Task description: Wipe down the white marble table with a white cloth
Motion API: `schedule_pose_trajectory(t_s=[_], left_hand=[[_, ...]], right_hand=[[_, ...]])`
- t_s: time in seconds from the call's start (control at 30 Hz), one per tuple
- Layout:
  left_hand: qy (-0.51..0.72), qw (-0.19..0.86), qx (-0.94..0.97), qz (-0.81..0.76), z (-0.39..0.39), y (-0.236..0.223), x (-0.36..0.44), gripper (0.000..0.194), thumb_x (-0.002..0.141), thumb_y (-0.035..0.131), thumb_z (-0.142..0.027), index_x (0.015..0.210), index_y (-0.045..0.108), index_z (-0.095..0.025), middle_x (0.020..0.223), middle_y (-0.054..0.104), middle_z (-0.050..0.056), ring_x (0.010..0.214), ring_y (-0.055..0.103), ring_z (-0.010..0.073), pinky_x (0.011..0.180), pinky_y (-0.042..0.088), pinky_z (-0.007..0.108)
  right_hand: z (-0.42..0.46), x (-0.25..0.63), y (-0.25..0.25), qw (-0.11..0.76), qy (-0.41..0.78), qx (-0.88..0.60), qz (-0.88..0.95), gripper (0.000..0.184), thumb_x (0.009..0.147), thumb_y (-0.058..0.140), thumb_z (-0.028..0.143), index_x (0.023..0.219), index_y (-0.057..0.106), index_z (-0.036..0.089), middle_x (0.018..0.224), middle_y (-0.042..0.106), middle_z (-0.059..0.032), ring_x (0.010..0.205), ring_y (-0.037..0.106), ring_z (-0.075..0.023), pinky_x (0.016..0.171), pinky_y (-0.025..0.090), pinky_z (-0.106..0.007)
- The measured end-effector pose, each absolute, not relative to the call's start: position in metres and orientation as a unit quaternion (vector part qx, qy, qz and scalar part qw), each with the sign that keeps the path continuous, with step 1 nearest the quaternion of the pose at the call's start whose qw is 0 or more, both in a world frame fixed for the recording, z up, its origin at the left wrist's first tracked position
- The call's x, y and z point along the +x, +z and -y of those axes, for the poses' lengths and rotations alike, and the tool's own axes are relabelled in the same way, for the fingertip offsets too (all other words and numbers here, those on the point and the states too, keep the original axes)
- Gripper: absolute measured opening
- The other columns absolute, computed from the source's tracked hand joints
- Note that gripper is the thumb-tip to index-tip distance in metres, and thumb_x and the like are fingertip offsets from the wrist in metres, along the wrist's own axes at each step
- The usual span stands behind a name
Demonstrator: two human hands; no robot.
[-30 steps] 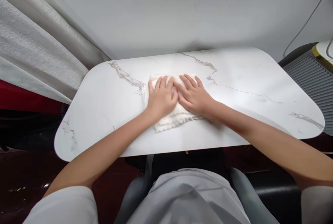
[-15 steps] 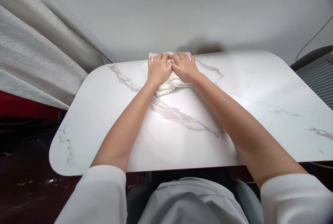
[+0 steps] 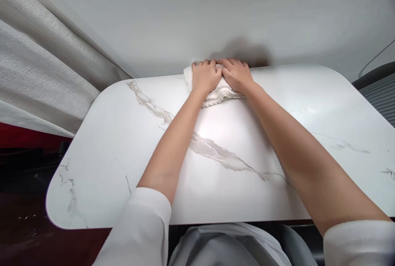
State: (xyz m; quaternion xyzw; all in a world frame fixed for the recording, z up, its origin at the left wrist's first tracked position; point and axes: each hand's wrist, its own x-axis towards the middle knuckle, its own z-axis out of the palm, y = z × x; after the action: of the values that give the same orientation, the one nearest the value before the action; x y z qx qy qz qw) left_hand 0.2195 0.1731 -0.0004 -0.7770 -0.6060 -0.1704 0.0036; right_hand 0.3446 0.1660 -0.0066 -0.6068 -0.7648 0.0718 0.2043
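A folded white cloth (image 3: 219, 94) with wavy edges lies near the far edge of the white marble-patterned table (image 3: 123, 134). Pressing down on its left part, my left hand (image 3: 205, 77) has its fingers bent over the cloth. My right hand (image 3: 237, 75) grips the right part the same way, close beside the left hand. The thumbs nearly meet between them. Both arms reach forward across the tabletop, and the hands cover much of the cloth.
A pale wall (image 3: 138, 23) rises behind the table's far edge. Whitish curtains (image 3: 37, 60) hang at the left. Past the table's right end stands a grey ribbed object (image 3: 381, 93) with a dark rim, and a thin cable (image 3: 375, 58) runs along the wall above it.
Both hands and the cloth under them have slid to the right along the table's far edge. The view has shifted slightly.
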Motion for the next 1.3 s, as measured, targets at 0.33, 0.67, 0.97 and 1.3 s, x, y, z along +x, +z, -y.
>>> schedule_pose_trajectory(t_s=[0.33, 0.67, 0.97, 1.3], left_hand=[[-0.198, 0.0, -0.784, 0.588, -0.154, -0.002, 0.245, 0.044, 0.098, 0.025, -0.024, 0.126, 0.059, -0.018, 0.129, 0.063, 0.012, 0.127, 0.051, 0.027, 0.118, 0.021, 0.048], [-0.203, -0.016, -0.793, 0.575, -0.11, -0.006, 0.25, 0.046, 0.099, 0.027, -0.027, 0.138, 0.05, -0.019, 0.145, 0.051, 0.011, 0.137, 0.042, 0.0244, 0.121, 0.017, 0.05], [-0.198, 0.001, -0.796, 0.572, -0.036, -0.008, 0.254, 0.047, 0.099, 0.029, -0.029, 0.141, 0.047, -0.016, 0.15, 0.047, 0.012, 0.142, 0.037, 0.0258, 0.122, 0.016, 0.051], [-0.163, -0.021, -0.827, 0.538, 0.032, -0.002, 0.253, 0.05, 0.1, 0.026, -0.03, 0.144, 0.043, -0.012, 0.153, 0.042, 0.015, 0.146, 0.032, 0.0277, 0.123, 0.016, 0.052]], right_hand=[[-0.15, 0.37, -0.008, 0.194, 0.032, -0.617, 0.762, 0.048, 0.098, 0.018, 0.029, 0.134, 0.049, 0.028, 0.141, 0.052, -0.0077, 0.133, 0.042, -0.0267, 0.111, 0.027, -0.053], [-0.102, 0.381, -0.009, 0.2, 0.032, -0.604, 0.771, 0.046, 0.096, 0.022, 0.027, 0.133, 0.05, 0.027, 0.146, 0.047, -0.0085, 0.139, 0.037, -0.0258, 0.113, 0.024, -0.054], [-0.032, 0.392, -0.005, 0.172, 0.041, -0.589, 0.789, 0.047, 0.094, 0.026, 0.027, 0.136, 0.048, 0.025, 0.15, 0.043, -0.0092, 0.141, 0.033, -0.0261, 0.115, 0.022, -0.056], [0.044, 0.397, -0.003, 0.137, 0.033, -0.598, 0.789, 0.051, 0.096, 0.024, 0.033, 0.143, 0.042, 0.024, 0.155, 0.036, -0.0119, 0.146, 0.026, -0.0284, 0.117, 0.019, -0.057]])
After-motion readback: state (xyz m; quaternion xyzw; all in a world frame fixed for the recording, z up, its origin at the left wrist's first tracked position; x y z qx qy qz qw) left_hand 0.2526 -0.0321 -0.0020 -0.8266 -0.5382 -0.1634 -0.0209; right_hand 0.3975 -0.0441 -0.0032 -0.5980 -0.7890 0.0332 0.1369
